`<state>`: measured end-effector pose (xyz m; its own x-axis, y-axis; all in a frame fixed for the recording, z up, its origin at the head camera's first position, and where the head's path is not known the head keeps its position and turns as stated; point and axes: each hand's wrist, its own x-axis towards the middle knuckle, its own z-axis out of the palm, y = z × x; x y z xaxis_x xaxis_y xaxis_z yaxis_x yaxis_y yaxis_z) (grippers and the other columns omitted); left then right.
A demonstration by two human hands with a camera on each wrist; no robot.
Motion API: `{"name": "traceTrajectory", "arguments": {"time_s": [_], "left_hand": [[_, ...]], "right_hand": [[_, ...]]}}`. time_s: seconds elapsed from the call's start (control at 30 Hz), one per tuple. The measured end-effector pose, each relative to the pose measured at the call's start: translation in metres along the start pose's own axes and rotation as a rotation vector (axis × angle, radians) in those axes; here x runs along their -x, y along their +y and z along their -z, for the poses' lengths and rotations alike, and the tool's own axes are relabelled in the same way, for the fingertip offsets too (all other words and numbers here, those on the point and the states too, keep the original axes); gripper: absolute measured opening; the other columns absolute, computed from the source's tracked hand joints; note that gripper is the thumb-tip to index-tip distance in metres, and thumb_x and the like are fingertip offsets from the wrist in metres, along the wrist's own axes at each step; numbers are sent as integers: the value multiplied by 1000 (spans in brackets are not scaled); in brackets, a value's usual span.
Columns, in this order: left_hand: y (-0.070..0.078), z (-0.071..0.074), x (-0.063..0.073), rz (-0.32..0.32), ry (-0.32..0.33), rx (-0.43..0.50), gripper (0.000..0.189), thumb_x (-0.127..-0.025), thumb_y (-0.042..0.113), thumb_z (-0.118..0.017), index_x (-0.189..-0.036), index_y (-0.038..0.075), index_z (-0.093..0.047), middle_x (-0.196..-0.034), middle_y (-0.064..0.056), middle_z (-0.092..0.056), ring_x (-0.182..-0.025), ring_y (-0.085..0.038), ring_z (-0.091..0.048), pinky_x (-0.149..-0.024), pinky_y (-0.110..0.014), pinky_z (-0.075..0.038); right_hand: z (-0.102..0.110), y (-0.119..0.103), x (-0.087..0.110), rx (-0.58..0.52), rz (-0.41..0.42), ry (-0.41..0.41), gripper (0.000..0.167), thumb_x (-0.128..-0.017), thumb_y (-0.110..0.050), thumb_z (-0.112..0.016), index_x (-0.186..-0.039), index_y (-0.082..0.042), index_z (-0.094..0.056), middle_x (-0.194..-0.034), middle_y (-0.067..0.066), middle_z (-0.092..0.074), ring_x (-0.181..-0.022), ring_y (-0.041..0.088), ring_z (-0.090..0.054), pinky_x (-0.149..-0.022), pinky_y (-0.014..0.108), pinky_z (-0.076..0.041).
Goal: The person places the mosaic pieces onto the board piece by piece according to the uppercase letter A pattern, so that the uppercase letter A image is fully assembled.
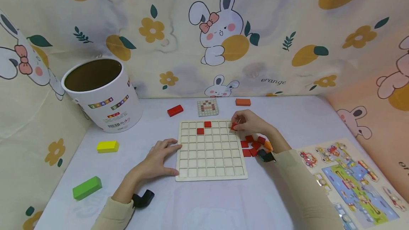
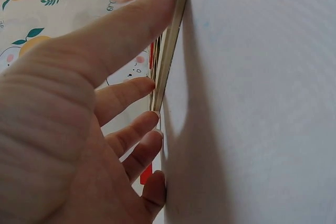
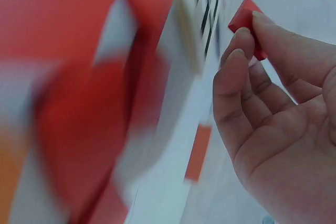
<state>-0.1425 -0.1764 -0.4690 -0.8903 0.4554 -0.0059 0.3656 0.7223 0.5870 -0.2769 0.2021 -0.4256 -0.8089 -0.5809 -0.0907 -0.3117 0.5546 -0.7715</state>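
A pale square grid board (image 1: 211, 159) lies flat on the white table. Two red tiles sit in its upper cells, one in the top row (image 1: 207, 124) and one a row lower to the left (image 1: 200, 131). My left hand (image 1: 156, 160) touches the board's left edge with its thumb and fingers spread along it. Above the board's top right corner, my right hand (image 1: 250, 121) pinches a red square tile (image 3: 245, 17) between thumb and fingers. A loose pile of red tiles (image 1: 245, 153) lies just right of the board, partly under the right forearm.
Behind the board lie a small pattern card (image 1: 207, 108), a red block (image 1: 175, 110) and an orange block (image 1: 243, 102). At left are a white bucket (image 1: 127, 105), a yellow block (image 1: 107, 147) and a green block (image 1: 87, 188). A picture puzzle sheet (image 1: 358, 187) lies at right.
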Motion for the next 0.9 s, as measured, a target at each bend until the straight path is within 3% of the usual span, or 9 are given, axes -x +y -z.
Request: {"name": "traceTrajectory", "arguments": {"time_s": [0.23,0.4,0.7,0.9], "left_hand": [[1,0,0,-5,3,1,89,-70,48,-88,-145,15,-53,-151,-8,-40,-133,-30,-35,-103,-56,-33],[0,0,0,-6,-1,20,88,-70,47,-88,-145,16,-54,-151,-7,-40,-134,-30,-34,-103,-56,-32],[1,1,0,12,-4,14,89,-70,47,-88,-146,17,-53,-152,-7,-39,-134,-30,-33,-104,-56,-31],[0,1,0,9,-2,6,89,-71,49,-87,-146,18,-52,-152,-6,-39,-134,-30,-33,-104,-57,-31]], "right_hand": [[-25,-24,-32,-72,50,-104,13,-90,7,-64,-103,5,-66,-88,11,-60,-81,23,-53,-73,31,-47],[-35,-30,-45,-53,58,-124,11,-88,11,-63,-97,5,-66,-82,9,-55,-80,23,-49,-72,31,-45],[-38,-36,-46,51,19,-108,13,-87,10,-67,-99,3,-67,-81,10,-59,-77,21,-52,-71,31,-45],[-40,-38,-44,110,6,-70,6,-87,3,-72,-88,-1,-69,-78,4,-62,-76,19,-54,-72,32,-46]]}}
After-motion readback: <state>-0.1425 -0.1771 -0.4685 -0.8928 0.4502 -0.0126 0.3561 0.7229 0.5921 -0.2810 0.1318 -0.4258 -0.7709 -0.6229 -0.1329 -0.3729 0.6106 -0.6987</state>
